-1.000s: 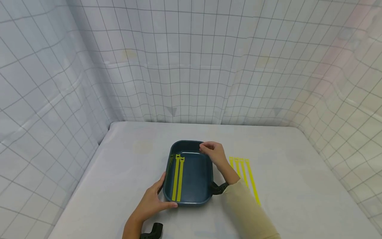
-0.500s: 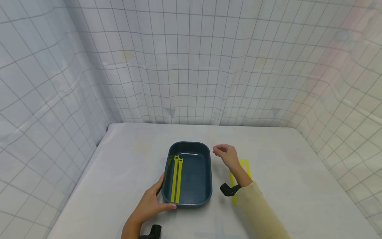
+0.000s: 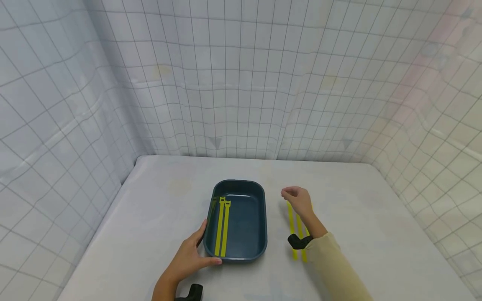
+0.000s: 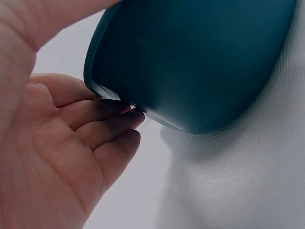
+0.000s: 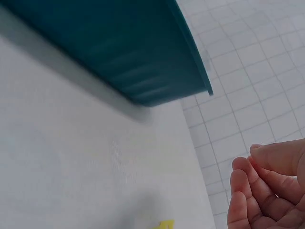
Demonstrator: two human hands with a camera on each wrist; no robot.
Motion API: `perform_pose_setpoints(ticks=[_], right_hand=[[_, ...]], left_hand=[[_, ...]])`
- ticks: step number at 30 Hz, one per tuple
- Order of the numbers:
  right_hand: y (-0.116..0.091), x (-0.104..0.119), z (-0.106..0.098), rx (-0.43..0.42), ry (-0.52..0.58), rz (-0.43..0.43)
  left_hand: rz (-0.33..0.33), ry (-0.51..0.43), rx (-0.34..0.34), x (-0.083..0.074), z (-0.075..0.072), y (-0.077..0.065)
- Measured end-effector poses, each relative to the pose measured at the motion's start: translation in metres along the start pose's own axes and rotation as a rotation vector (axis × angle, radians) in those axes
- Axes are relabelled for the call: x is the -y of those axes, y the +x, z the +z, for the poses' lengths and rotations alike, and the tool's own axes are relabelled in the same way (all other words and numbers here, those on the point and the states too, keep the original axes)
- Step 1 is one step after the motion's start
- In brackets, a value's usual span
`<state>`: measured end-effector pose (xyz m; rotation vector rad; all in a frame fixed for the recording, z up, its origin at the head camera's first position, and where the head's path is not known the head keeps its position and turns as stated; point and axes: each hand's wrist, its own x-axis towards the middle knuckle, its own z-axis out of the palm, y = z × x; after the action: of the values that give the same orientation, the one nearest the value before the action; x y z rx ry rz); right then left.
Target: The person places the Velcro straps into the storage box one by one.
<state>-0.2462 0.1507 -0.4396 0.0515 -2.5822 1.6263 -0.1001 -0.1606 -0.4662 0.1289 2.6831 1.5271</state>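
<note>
Grid-patterned white curtains (image 3: 241, 96), three sides, white tabletop (image 3: 376, 221)

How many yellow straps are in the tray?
2. The first strap lies lengthwise near the left side of the tray; the second strap lies just right of it. The faint mark on the wall looks like a reflection. Any strap stacked underneath would be hidden.

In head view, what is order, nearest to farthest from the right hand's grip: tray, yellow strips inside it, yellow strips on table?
1. Yellow strips on table: partly behind right hand's grip.
2. Tray: to the grip's left.
3. Strips inside tray: along its left side.
</note>
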Motion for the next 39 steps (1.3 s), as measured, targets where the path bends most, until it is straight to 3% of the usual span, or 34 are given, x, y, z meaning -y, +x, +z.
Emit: perform_pose_setpoints(ticks=[12, 22, 32, 39], right_hand=[[0.006, -0.021, -0.011, 0.002, -0.138, 0.008], [0.006, -0.031, -0.015, 0.026, -0.266, -0.063], [0.008, -0.035, -0.011, 0.07, -0.334, 0.048], [0.012, -0.038, -0.008, 0.077, -0.353, 0.063]], left_hand=[[-0.004, -0.004, 0.005, 0.0, 0.0, 0.0], [0.009, -0.012, 0.008, 0.002, -0.001, 0.0], [0.008, -0.007, -0.005, 0.001, 0.0, 0.001], [0.001, -0.009, -0.005, 0.001, 0.0, 0.0]])
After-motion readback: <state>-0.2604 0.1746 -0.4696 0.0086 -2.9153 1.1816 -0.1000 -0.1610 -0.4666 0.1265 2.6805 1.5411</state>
